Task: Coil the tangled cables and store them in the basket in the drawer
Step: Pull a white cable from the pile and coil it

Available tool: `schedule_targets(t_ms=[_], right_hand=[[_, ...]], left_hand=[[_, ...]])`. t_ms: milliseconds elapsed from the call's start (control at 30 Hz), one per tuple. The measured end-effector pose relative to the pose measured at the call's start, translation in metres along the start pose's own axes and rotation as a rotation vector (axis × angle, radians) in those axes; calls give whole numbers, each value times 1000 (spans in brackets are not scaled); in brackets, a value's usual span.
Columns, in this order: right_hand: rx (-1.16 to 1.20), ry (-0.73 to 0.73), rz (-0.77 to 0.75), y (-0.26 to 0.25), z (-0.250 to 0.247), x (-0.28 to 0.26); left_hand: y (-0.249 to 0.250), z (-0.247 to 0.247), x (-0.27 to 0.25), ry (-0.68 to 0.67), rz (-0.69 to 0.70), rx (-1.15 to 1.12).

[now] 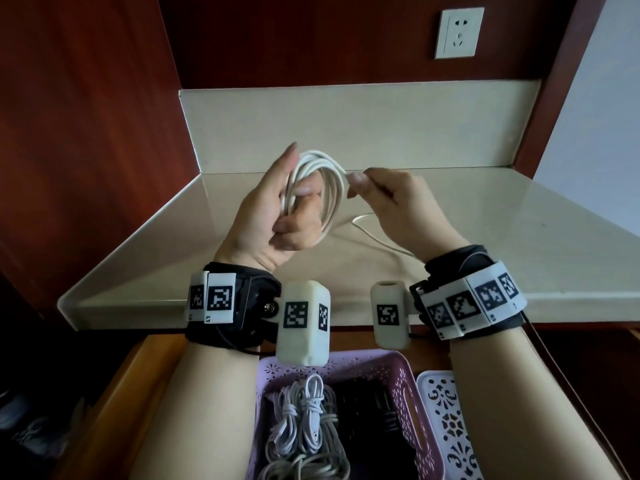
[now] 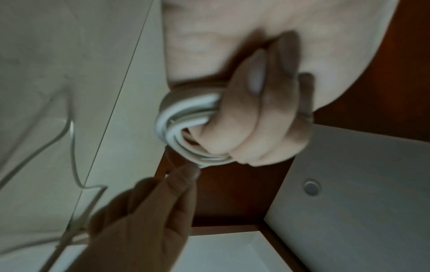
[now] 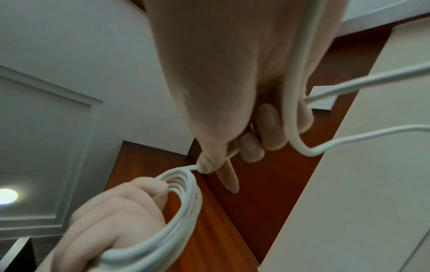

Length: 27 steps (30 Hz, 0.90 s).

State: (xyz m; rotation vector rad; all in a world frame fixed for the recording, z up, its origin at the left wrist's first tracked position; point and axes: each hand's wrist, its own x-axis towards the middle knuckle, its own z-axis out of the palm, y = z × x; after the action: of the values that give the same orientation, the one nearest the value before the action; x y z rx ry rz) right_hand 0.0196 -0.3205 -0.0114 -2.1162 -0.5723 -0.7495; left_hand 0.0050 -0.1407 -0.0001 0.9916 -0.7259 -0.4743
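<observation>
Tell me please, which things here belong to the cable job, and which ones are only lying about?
Part of the job:
- white cable, coil gripped by left hand, strand pinched by right hand
- loose tail on the countertop
- purple basket in the open drawer, bundled cables inside

Only lying about:
- white basket
- wall socket
</observation>
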Motion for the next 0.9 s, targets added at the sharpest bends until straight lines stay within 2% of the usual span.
schedule_targets(t_ms=[100, 167, 200, 300, 333, 400, 433, 533, 633, 767, 833, 900], right_hand=[[-13, -95, -37, 0, 7, -2], [-66, -190, -3, 3, 8, -2], [-94, -247, 23, 4, 8, -1], [-158, -409, 88, 5, 7, -1], [-174, -463, 105, 4, 7, -2], [-187, -558, 137, 5, 9, -4], [-192, -595, 154, 6, 10, -5], [-238, -686, 181, 6, 11, -7], [-225, -705, 159, 3, 11, -7], [-150, -641, 106, -6, 8, -5], [-172, -550, 64, -10, 3, -4], [-190, -428, 55, -12, -4, -2]], left_hand=[[4, -6, 3, 59, 79, -141], [6, -11, 5, 117, 155, -269], [7, -14, 5, 108, 198, -374], [4, -28, 3, -58, 338, -773], [3, -32, 1, -52, 400, -848], [1, -36, 0, 40, 534, -934], [2, -35, 0, 148, 609, -918], [9, -32, 1, 551, 755, -667], [12, -33, 3, 808, 749, -367], [3, -33, 9, 989, 687, 124], [-4, -33, 13, 1017, 645, 497], [-11, -32, 16, 998, 520, 847]])
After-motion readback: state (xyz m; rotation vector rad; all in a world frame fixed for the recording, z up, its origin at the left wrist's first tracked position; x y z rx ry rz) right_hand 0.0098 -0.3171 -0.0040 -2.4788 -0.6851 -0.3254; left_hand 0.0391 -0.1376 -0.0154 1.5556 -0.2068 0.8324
